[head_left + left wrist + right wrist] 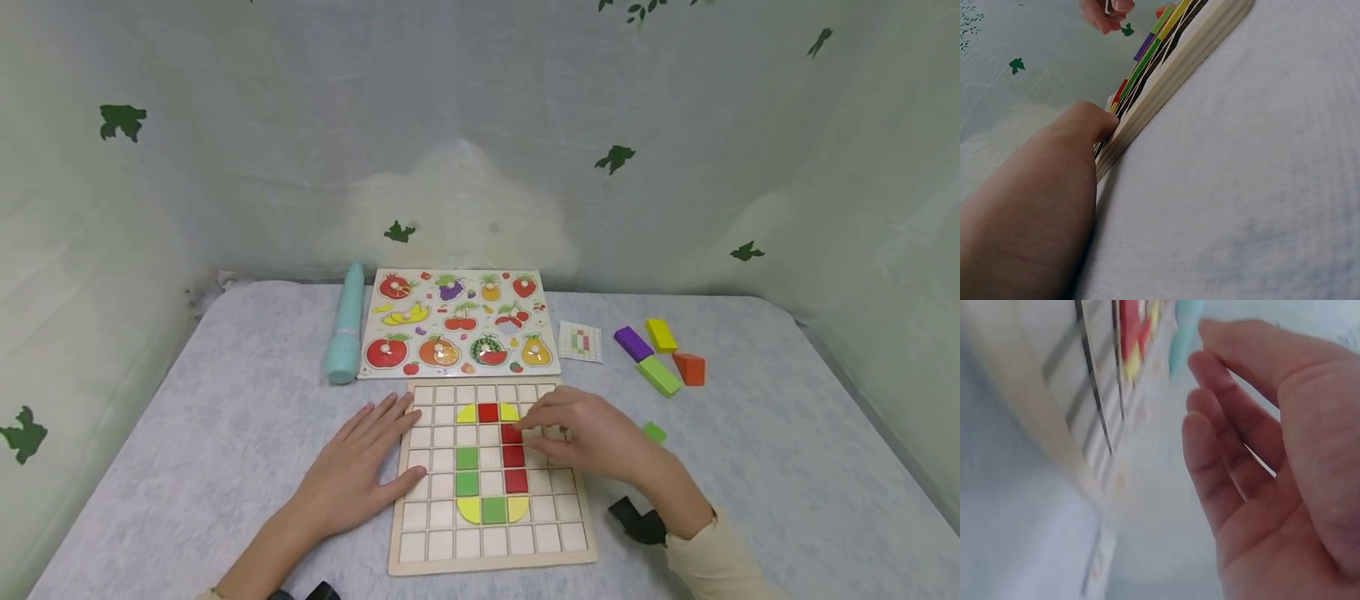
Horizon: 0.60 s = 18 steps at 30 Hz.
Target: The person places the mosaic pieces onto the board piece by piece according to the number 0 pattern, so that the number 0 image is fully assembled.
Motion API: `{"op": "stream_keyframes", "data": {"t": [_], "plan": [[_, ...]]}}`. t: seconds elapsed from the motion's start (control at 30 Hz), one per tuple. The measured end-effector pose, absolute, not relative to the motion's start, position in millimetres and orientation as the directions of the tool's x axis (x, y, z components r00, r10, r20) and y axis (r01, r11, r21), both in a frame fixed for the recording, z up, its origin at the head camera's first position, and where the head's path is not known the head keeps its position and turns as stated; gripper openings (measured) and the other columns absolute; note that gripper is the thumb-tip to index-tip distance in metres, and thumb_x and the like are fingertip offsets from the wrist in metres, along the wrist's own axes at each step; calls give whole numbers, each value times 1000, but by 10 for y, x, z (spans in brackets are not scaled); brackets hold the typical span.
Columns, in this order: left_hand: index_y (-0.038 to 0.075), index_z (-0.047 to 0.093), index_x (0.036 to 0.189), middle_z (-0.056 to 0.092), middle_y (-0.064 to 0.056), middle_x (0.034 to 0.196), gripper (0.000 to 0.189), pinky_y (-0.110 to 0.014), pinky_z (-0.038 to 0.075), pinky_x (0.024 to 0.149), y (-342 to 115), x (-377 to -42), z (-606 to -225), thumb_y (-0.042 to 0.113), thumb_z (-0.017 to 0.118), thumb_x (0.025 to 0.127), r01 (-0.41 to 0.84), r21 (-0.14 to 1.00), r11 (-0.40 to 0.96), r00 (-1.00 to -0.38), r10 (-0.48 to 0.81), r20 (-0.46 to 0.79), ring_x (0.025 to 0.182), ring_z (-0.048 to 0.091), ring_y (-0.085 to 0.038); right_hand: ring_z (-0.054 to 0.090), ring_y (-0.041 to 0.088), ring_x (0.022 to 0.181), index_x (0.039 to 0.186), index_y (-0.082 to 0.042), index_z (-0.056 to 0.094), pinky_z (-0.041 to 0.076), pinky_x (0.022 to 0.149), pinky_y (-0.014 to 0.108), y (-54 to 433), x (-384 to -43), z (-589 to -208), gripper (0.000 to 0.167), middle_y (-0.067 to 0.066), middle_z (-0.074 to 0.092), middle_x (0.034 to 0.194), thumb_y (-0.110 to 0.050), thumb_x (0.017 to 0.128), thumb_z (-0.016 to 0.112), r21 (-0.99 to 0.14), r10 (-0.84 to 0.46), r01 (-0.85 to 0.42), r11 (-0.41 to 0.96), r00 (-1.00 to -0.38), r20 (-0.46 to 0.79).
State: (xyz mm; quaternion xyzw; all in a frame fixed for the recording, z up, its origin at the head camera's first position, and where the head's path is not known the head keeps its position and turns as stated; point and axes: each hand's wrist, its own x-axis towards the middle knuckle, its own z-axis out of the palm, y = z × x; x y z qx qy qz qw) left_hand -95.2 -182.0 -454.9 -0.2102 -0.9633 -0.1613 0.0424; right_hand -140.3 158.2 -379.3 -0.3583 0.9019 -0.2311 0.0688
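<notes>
A wooden grid board (492, 567) lies on the table with red, green and yellow tiles set in a ring of its squares. My left hand (362, 467) rests flat by the board's left edge, its fingertips and thumb on the frame. Over the upper right of the ring hovers my right hand (581, 429), its fingertips close to a red tile (512, 433). In the right wrist view its fingers (1200, 440) are loosely bent with nothing visible between them. Green tiles (467, 471) form the ring's left side. Yellow rounded tiles (468, 510) sit at its corners.
Behind the board lie a fruit puzzle (457, 333), a teal rolled item (347, 333) and a small pattern card (581, 342). To the right are purple (633, 342), yellow (662, 335), light green (658, 376) and orange (690, 369) blocks, plus a green piece (655, 432).
</notes>
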Motion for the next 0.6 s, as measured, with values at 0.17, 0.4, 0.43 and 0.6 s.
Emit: {"op": "stream_keyframes", "data": {"t": [0.17, 0.4, 0.43, 0.6], "plan": [[17, 47, 156, 31, -1, 169, 79, -46, 19, 129, -1815, -953, -4554, 64, 61, 94, 419, 303, 856, -908, 392, 149, 157, 27, -24, 62, 12, 96, 119, -21, 77, 60, 79, 30, 1820, -1466, -3713, 27, -10, 74, 112, -26, 93, 79, -489, -618, -540, 685, -786, 1], [18, 47, 156, 31, 0, 169, 79, -45, 19, 129, -1817, -951, -4563, 63, 62, 93, 420, 297, 858, -908, 392, 151, 158, 26, -23, 62, 12, 95, 121, -17, 75, 60, 78, 31, 2133, -1541, -3705, 31, -6, 73, 111, -27, 91, 80, -542, -608, -499, 677, -793, -30], [18, 47, 156, 31, 0, 169, 79, -45, 19, 129, -1818, -952, -4563, 63, 62, 93, 422, 295, 857, -907, 393, 153, 158, 26, -22, 62, 12, 95, 121, -17, 75, 60, 78, 31, 2176, -1555, -3707, 32, -6, 73, 111, -27, 92, 80, -551, -609, -493, 673, -793, -34], [18, 47, 156, 30, 1, 169, 78, -43, 18, 129, -1824, -955, -4547, 62, 63, 93, 428, 292, 855, -904, 397, 161, 158, 25, -21, 62, 12, 93, 122, -14, 73, 59, 78, 28, 2373, -1618, -3730, 36, -4, 73, 108, -32, 91, 81, -586, -602, -465, 663, -797, -49]]}}
